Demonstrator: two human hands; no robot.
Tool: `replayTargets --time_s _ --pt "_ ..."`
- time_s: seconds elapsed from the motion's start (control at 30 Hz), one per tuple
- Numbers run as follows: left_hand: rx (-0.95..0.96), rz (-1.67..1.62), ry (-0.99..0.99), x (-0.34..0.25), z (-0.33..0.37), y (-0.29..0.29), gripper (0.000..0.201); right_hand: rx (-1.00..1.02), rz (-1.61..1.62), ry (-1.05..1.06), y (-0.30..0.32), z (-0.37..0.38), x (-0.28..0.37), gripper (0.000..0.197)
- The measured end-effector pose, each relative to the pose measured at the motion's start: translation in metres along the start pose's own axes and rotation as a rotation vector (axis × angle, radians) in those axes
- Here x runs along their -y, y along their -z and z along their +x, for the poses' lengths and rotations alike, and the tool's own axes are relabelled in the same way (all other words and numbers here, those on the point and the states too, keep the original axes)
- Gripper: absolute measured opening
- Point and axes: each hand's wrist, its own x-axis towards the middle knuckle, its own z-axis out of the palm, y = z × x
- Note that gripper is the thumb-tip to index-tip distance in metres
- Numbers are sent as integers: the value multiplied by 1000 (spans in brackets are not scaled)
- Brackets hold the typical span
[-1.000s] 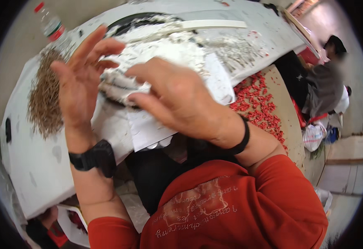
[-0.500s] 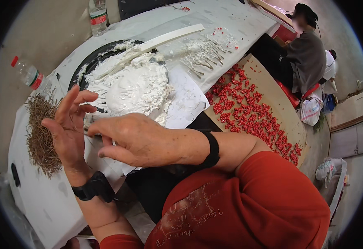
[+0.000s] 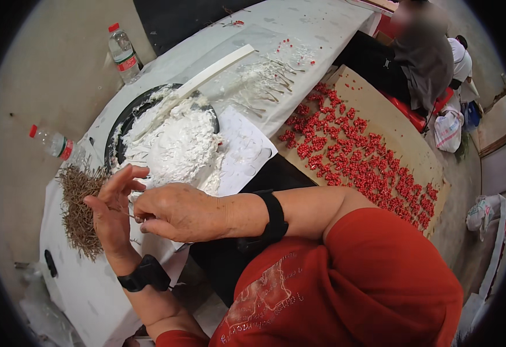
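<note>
My right hand (image 3: 177, 213) is closed in a pinch, with a thin brown twig (image 3: 127, 214) between thumb and fingers. The twig spans the small gap to my left hand (image 3: 114, 217), which is raised beside it with the palm turned inward and fingers apart, slightly bent. Whether the twig touches the left palm I cannot tell. Just left of that hand lies a heap of brown twigs (image 3: 78, 211). Beyond both hands, thick white paste (image 3: 177, 144) fills a round black tray (image 3: 111, 147), with a long white strip (image 3: 218, 68) resting across it.
Twigs with white-coated ends (image 3: 273, 84) lie on plastic film farther back. Two bottles (image 3: 124, 55) (image 3: 56, 141) stand along the left. Many red berry clusters (image 3: 357, 150) cover a tan board (image 3: 357, 87) at right, near a seated person (image 3: 423, 55).
The view has shifted, so the table things sit differently in the picture. My hands stay close together; the left fingers look slightly more bent, and the right hand keeps its pinch.
</note>
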Motion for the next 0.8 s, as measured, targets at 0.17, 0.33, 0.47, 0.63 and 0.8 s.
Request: replayTargets --time_s 0.17,0.33,0.47,0.63,0.8 --pt "-23 144 72 -15 -16 -28 87 -97 11 128 15 -23 10 11" --pt "-218 236 108 -13 -51 -82 80 -227 -10 283 29 -50 20 12" --pt "-370 263 87 -5 -62 -129 69 -235 -16 319 41 -77 28 17" --pt "-421 270 122 -20 -80 -145 58 -199 -86 297 58 -102 42 21" --pt "-531 241 173 -26 -89 -145 48 -227 -171 288 72 -110 38 21"
